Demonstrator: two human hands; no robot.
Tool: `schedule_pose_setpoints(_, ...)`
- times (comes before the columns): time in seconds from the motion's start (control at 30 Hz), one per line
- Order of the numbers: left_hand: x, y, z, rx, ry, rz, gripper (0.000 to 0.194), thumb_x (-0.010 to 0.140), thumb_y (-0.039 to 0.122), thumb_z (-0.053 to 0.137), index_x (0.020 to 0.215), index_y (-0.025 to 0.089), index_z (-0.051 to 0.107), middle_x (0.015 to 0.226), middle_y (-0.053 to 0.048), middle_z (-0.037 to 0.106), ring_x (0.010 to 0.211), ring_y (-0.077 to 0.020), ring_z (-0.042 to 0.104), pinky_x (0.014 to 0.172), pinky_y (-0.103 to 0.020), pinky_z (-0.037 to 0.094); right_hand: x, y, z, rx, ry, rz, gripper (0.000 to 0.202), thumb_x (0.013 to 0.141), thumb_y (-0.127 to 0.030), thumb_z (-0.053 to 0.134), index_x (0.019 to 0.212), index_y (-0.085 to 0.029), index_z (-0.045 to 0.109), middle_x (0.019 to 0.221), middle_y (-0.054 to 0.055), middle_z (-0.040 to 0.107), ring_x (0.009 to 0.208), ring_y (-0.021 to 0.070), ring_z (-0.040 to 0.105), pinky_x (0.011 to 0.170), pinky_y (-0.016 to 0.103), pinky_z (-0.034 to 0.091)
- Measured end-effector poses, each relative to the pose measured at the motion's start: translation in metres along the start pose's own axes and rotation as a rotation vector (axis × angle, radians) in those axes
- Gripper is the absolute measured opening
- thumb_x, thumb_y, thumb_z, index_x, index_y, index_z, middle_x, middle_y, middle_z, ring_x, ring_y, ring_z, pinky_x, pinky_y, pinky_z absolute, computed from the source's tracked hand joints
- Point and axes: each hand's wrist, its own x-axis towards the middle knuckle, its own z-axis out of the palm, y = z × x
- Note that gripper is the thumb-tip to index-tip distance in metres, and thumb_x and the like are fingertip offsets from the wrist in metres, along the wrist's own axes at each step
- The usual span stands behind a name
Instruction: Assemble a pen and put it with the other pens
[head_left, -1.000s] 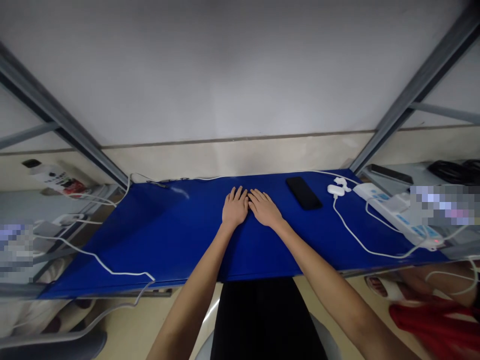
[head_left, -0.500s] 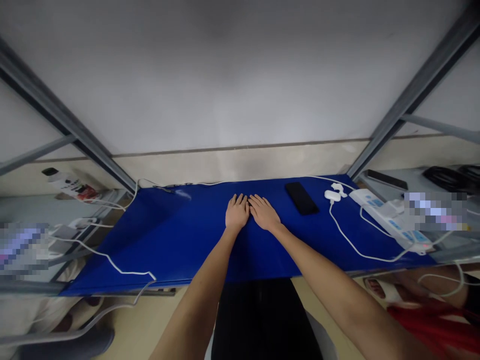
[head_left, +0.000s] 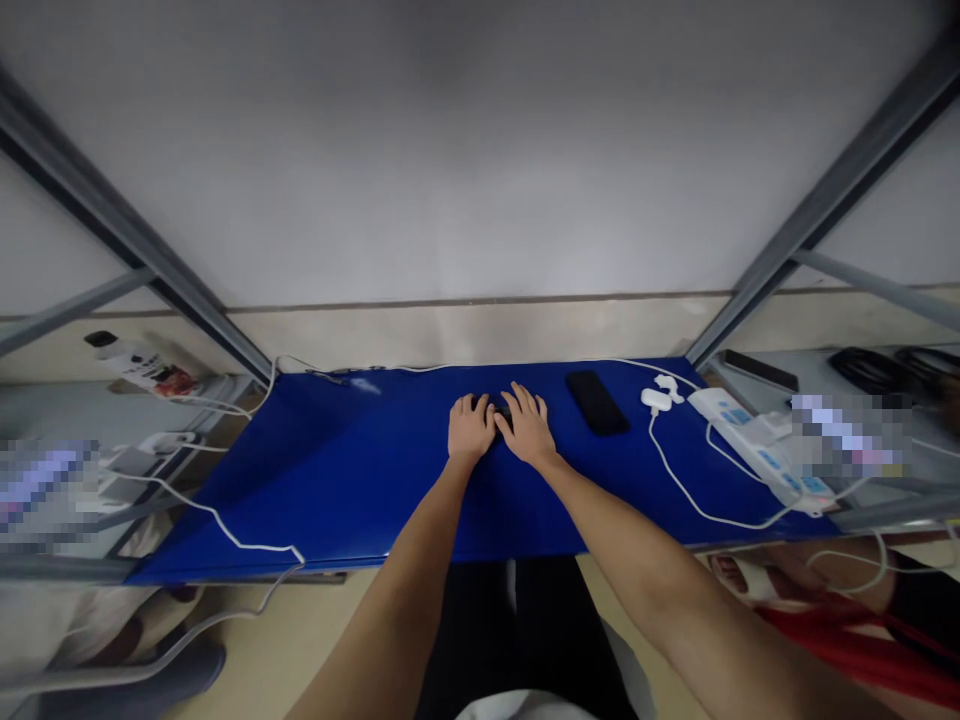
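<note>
My left hand (head_left: 471,432) rests on the blue tabletop (head_left: 352,470), its fingers bent over a small dark object (head_left: 503,410). Beside it my right hand (head_left: 529,430) has its fingers stretched forward and spread, and its thumb reaches toward the same object. Most of that object is hidden under my hands, so its kind cannot be made out. A black smartphone (head_left: 596,402) lies flat just right of my right hand.
A white earbud case (head_left: 656,400) with a cable and a white power strip (head_left: 757,450) lie at the right. A bottle (head_left: 142,365) and white chargers (head_left: 142,465) occupy the left side shelf. Metal posts (head_left: 810,190) flank the table. Other people's legs show below.
My right hand's fingers have spread and lifted apart, and my left fingers have bent more. A dark object now shows between my hands. The view has shifted slightly.
</note>
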Motion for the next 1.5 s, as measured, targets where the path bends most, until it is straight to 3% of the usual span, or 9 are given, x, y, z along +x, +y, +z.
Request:
schedule_pose_setpoints(0.2, -0.001, 0.002, -0.003, 0.013, 0.016, -0.019, 0.040, 0.097, 0.035, 0.034, 0.123, 0.018, 0.060, 0.122, -0.013, 0.057, 0.116, -0.0278, 0.049, 0.099, -0.042, 0.039, -0.001, -0.001, -0.001, -0.018, -0.021, 0.005, 0.050, 0.098, -0.044, 0.033, 0.141, -0.019, 0.042, 0.154, 0.012, 0.030, 0.140, 0.0277, 0.026, 0.112, 0.051, 0.016)
schedule_pose_setpoints(0.47, 0.001, 0.002, -0.005, 0.002, 0.026, -0.043, 0.041, 0.098, 0.036, 0.031, 0.124, 0.017, 0.056, 0.121, -0.013, 0.058, 0.112, -0.0267, 0.052, 0.097, -0.042, 0.040, -0.002, -0.003, -0.005, -0.038, 0.057, 0.010, 0.048, 0.098, -0.042, 0.035, 0.139, -0.017, 0.044, 0.153, 0.014, 0.031, 0.139, 0.0279, 0.026, 0.110, 0.050, 0.018)
schedule_pose_setpoints(0.87, -0.004, 0.007, -0.021, -0.035, 0.100, -0.134, 0.044, 0.097, 0.039, 0.031, 0.129, 0.014, 0.050, 0.131, -0.017, 0.051, 0.123, -0.0281, 0.045, 0.098, -0.043, 0.038, -0.015, -0.006, -0.016, -0.044, 0.115, 0.109, 0.043, 0.099, -0.035, 0.032, 0.135, -0.016, 0.047, 0.148, 0.016, 0.038, 0.134, 0.0288, 0.032, 0.107, 0.051, 0.021)
schedule_pose_setpoints(1.03, -0.005, 0.009, -0.024, -0.027, 0.123, -0.143, 0.044, 0.098, 0.038, 0.029, 0.128, 0.014, 0.050, 0.131, -0.017, 0.051, 0.123, -0.0283, 0.044, 0.098, -0.043, 0.038, -0.039, -0.006, -0.024, -0.034, 0.161, 0.107, 0.041, 0.099, -0.034, 0.032, 0.133, -0.017, 0.048, 0.144, 0.016, 0.042, 0.131, 0.0280, 0.037, 0.107, 0.051, 0.023)
schedule_pose_setpoints(1.23, -0.010, 0.007, -0.028, -0.039, 0.157, -0.142, 0.042, 0.098, 0.036, 0.030, 0.126, 0.014, 0.051, 0.130, -0.016, 0.052, 0.121, -0.0280, 0.045, 0.097, -0.042, 0.038, -0.091, -0.005, -0.040, -0.044, 0.185, 0.083, 0.040, 0.100, -0.032, 0.031, 0.133, -0.016, 0.048, 0.145, 0.017, 0.041, 0.132, 0.0283, 0.037, 0.105, 0.050, 0.026)
schedule_pose_setpoints(1.5, -0.065, -0.001, -0.050, -0.018, 0.115, -0.084, 0.041, 0.098, 0.034, 0.030, 0.127, 0.014, 0.052, 0.131, -0.016, 0.051, 0.123, -0.0285, 0.044, 0.099, -0.042, 0.039, -0.133, -0.007, -0.063, -0.033, 0.163, 0.129, 0.041, 0.099, -0.033, 0.032, 0.134, -0.021, 0.049, 0.147, 0.016, 0.040, 0.130, 0.0315, 0.042, 0.100, 0.053, 0.034)
